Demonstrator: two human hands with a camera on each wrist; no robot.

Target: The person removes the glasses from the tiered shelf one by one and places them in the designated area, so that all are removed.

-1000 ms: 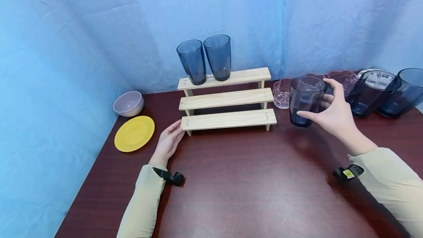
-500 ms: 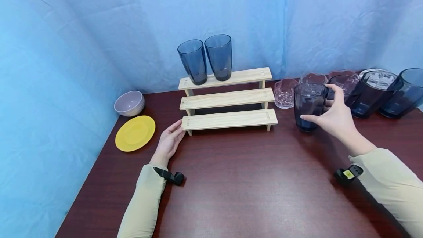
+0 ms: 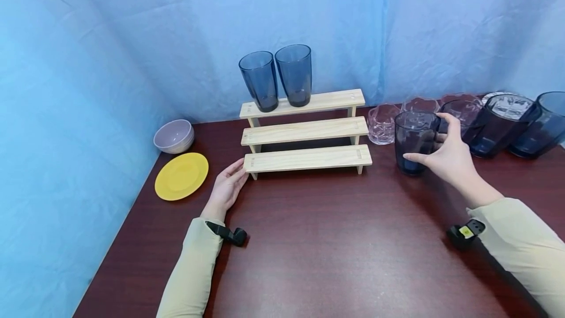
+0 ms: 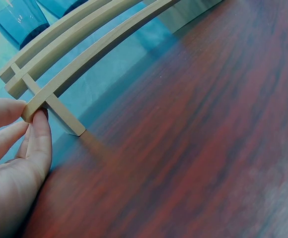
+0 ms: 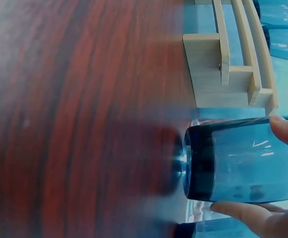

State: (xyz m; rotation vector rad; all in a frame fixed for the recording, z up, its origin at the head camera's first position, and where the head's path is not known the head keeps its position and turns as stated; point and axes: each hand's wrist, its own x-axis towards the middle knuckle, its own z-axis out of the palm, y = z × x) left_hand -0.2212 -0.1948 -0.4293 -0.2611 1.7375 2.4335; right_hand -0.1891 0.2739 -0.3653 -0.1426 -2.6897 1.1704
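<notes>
Nearest, on the dark red-brown wooden table point(image 3: 335, 254), the left hand point(image 3: 227, 188) lies with straight fingers, its fingertips point(image 4: 38, 119) touching the left end of the lowest step of the pale three-step wooden riser point(image 3: 306, 131). To the right, the right hand point(image 3: 446, 158) grips the dark blue glass tumbler point(image 3: 414, 141), thumb and fingers curled round its sides; the tumbler stands upright on the table, just right of the riser. Left of the riser lie a yellow round plate point(image 3: 181, 176) and, beyond it, a pale grey bowl point(image 3: 174, 136). Farther right stand clear and dark glasses point(image 3: 499, 121). Two tall blue tumblers point(image 3: 277, 80) stand on the top step.
</notes>
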